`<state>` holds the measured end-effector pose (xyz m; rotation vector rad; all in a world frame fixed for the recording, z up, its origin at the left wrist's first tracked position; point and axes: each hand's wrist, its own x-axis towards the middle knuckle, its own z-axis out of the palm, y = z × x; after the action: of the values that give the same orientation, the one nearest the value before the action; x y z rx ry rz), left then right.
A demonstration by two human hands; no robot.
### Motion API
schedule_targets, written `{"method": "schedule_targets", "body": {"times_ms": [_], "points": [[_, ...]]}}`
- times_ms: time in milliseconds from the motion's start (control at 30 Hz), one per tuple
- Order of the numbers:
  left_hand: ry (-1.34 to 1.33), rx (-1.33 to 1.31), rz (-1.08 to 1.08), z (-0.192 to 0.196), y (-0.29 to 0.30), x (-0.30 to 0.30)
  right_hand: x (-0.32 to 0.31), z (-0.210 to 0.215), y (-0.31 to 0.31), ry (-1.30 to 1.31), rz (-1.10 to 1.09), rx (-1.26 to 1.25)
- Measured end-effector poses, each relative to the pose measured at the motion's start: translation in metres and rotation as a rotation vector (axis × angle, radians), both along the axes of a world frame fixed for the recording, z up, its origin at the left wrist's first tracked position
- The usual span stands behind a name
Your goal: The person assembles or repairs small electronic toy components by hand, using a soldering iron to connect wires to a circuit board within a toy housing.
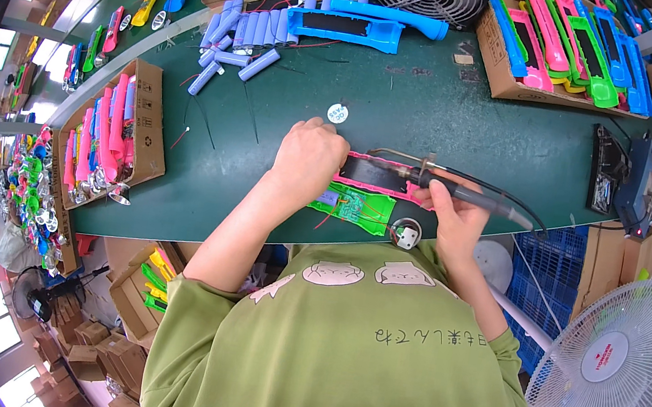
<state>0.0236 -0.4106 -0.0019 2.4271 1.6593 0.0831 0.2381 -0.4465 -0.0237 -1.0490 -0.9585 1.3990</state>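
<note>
My right hand (457,216) is closed around the dark handle of a soldering iron (474,196), which points left over a pink plastic casing (381,176). My left hand (310,153) is curled shut at the casing's left end, its fingertips mostly hidden. Nearer to me lies a green plastic casing (371,210) with a green circuit board, a purple battery cell (328,198) and thin red wires. A round silvery lamp reflector with a white part (407,233) sits at its right end, by the table edge.
Purple battery cells (259,29) and blue casings (343,29) lie at the back. A carton of colourful casings (521,85) stands back right, another carton (148,122) at left. A dark soldering station (640,187) is at right; a white fan (605,363) stands lower right.
</note>
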Motion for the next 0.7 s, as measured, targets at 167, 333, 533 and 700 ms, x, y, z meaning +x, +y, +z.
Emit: {"method": "schedule_targets", "body": {"times_ms": [167, 333, 533, 700], "points": [[-0.007, -0.005, -0.007, 0.003, 0.000, -0.001, 0.025, 0.008, -0.008, -0.473, -0.024, 0.362], [0.000, 0.012, -0.007, 0.001, 0.000, 0.000, 0.039, 0.001, -0.004, -0.854, 0.038, 0.577], [-0.002, 0.005, -0.010, 0.004, 0.001, 0.000, 0.038, 0.000, -0.005, -0.832, 0.125, 0.489], [0.017, 0.006, -0.010, 0.006, 0.000, -0.003, 0.040, -0.006, -0.006, -0.761, 0.160, 0.415]]}}
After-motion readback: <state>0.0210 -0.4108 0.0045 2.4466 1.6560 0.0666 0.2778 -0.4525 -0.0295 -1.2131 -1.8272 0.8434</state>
